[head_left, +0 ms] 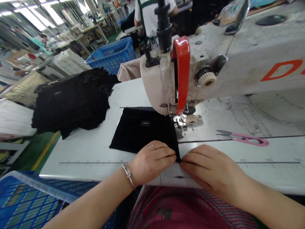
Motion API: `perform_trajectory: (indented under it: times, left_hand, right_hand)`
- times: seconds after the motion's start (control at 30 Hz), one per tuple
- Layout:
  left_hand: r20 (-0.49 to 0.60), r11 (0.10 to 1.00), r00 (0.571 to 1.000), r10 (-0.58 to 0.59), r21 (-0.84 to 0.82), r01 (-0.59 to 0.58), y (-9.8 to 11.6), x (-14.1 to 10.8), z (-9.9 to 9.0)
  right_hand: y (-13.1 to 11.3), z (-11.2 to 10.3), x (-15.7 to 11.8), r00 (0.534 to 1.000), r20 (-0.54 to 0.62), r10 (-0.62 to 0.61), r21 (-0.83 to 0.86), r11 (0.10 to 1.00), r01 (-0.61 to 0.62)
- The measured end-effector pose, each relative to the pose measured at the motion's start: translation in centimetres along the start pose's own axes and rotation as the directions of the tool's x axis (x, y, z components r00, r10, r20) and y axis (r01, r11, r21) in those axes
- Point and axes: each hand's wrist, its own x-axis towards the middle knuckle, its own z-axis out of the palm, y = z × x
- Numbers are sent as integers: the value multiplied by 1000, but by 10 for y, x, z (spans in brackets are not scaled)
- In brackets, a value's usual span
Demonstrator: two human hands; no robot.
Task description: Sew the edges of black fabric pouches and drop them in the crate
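Two hands are pinching the near right corner of a black fabric piece (138, 135) at a sewing machine.
Nearest, the left hand (152, 162), wearing a ring and bracelet, and the right hand (209, 165) are closing their fingertips on that corner, just beside each other; the fabric is lying flat on the white tabletop (88, 152), its right edge near the presser foot (188, 121) of the sewing machine (157, 79). Pink-handled snips (252, 140) are resting to the right. Farther left, a black fabric pile (71, 101) is sitting, and beyond it a blue crate (114, 55) is standing near another person (149, 19).
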Motion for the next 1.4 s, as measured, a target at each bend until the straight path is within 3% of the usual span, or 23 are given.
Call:
perform_trajectory:
  times: [0.13, 0.4, 0.7, 0.93, 1.2, 1.4]
  left_hand:
    - [-6, 1000, 1000, 16, -23, -16, 0, 3, -3]
    - [-29, 998, 998, 60, 5, -60, -17, 12, -4]
    - [-32, 996, 997, 70, 66, -68, -47, 28, -6]
    - [-40, 996, 999, -2, 94, 6, -68, 39, -7]
    - [-108, 984, 989, -99, 136, 114, -92, 49, -4]
    - [-111, 972, 981, -156, 158, 173, -97, 53, -4]
  right_hand:
    - [0, 2, 1, 998, -58, 25, 1, 1000, -25]
    - [7, -2, 10, 997, -60, 43, -32, 999, -45]
    - [28, -14, 33, 996, 43, 82, -184, 980, -73]
    - [47, -13, 44, 985, 32, 170, -322, 934, -151]
    - [51, -5, 51, 971, -39, 234, -428, 874, -228]
    - [53, -1, 51, 966, -51, 252, -414, 875, -250]
